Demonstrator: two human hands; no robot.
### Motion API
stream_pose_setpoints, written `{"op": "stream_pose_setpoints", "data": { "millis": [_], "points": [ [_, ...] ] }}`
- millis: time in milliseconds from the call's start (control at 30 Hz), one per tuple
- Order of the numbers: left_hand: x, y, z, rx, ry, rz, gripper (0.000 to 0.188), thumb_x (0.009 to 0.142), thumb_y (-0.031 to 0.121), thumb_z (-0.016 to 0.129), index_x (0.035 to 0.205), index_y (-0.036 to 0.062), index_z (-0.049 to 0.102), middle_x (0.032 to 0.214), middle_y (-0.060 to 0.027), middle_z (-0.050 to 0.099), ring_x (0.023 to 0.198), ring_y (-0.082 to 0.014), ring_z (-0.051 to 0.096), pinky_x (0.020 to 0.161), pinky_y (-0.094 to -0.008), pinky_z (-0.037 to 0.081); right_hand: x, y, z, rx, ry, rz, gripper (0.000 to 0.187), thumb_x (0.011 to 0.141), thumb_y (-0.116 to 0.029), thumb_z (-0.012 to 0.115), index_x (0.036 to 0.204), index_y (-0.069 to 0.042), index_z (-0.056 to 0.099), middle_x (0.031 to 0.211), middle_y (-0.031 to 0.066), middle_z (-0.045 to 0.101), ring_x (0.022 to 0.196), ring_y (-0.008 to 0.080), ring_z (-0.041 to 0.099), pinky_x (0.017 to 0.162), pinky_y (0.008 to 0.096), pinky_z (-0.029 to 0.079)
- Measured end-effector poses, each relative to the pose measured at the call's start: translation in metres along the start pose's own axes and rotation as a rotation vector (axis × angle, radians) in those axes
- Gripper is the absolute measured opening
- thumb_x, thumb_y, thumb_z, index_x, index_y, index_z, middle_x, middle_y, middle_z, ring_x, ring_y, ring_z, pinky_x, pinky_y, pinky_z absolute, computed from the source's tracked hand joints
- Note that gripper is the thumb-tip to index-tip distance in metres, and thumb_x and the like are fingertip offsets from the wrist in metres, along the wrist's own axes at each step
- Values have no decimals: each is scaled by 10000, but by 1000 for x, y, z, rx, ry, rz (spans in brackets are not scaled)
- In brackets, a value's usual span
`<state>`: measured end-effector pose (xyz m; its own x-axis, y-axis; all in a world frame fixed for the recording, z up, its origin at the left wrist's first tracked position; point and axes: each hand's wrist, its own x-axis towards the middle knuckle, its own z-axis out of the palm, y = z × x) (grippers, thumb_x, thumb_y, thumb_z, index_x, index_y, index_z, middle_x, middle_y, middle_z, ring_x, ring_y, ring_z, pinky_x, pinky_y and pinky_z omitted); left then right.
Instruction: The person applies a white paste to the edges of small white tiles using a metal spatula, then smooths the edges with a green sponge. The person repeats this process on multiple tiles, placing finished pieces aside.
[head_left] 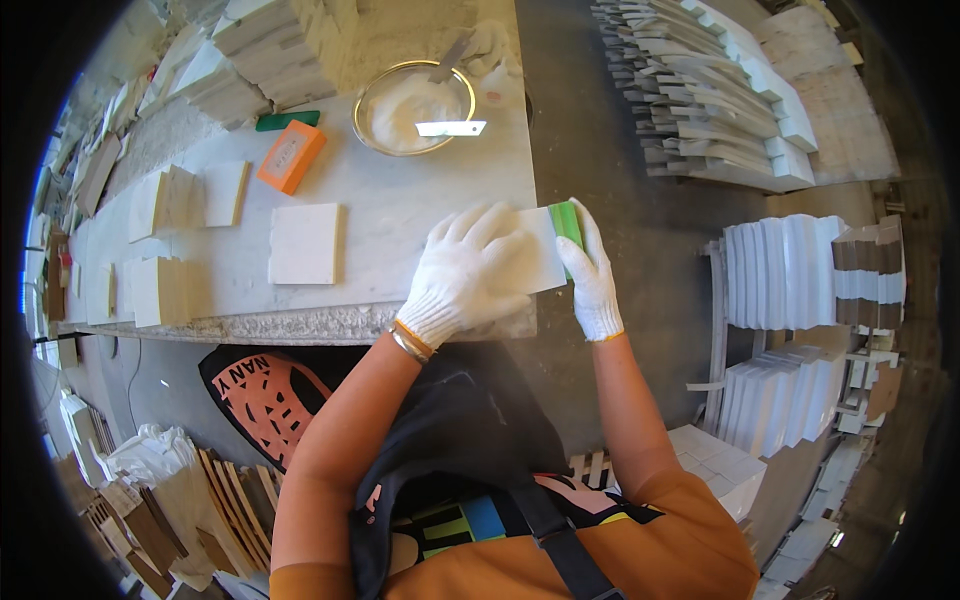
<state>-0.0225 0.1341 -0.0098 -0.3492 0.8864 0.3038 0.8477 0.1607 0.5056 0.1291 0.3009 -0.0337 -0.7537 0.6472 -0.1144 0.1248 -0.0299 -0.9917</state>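
Note:
My left hand (463,268), in a white knit glove, lies with fingers stretched out on top of a white stone tile (541,252) at the right end of the marble table. My right hand (592,280), gloved the same way, grips a green rectangular block (565,228), thumb on its near face and fingers behind. The block rests against the tile's right edge, which juts past the table's end. Most of the tile is hidden under my left hand. Left of my hands, another square white tile (303,244) with a chipped left edge lies flat.
A metal bowl (473,98) of white paste stands farther back, with a white blade-like strip (452,128) across its rim. Left of it are an orange block (292,157) and a dark green block (287,121). Stacked slabs (790,270) stand to the right beyond the floor.

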Motion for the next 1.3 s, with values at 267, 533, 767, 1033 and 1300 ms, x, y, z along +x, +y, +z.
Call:
{"op": "stream_pose_setpoints", "data": {
  "millis": [267,533,767,1033,1300],
  "points": [
    [-2,-5,2,-20,1,-7,691,669,418,817,1283,152,645,1484,-161,519,1361,-399,480,1094,-553,400,-48,-21,-4,-8,-12,143,720,958,-186,637,1598,-42,341,1552,94,454,1416,194,427,1180,350,330],
    [0,-2,0,1,-2,1,694,660,406,823,1275,136,647,1484,-164,524,1359,-401,488,1098,-546,400,-14,0,2,99,9,86,691,986,-243,639,1583,-21,371,1551,104,470,1409,188,441,1179,336,330],
    [-2,-1,-1,-16,6,14,710,663,412,828,1291,135,646,1490,-169,520,1363,-401,487,1098,-547,403,-41,-8,6,-76,11,-76,686,956,-163,668,1566,-9,393,1562,121,452,1442,207,418,1203,347,307],
    [-5,-1,1,52,49,22,741,697,459,827,1334,138,625,1510,-171,507,1360,-418,485,1086,-544,408,6,4,-15,25,12,93,665,1011,-321,623,1565,-20,411,1552,94,488,1439,178,424,1182,309,317],
    [-25,32,-10,145,-141,-277,848,691,612,823,1369,150,610,1479,-156,495,1186,-402,566,969,-522,468,-36,35,-29,369,182,210,671,1024,-412,577,1594,-122,374,1424,48,588,980,165,676,773,310,525]
  ]
}}
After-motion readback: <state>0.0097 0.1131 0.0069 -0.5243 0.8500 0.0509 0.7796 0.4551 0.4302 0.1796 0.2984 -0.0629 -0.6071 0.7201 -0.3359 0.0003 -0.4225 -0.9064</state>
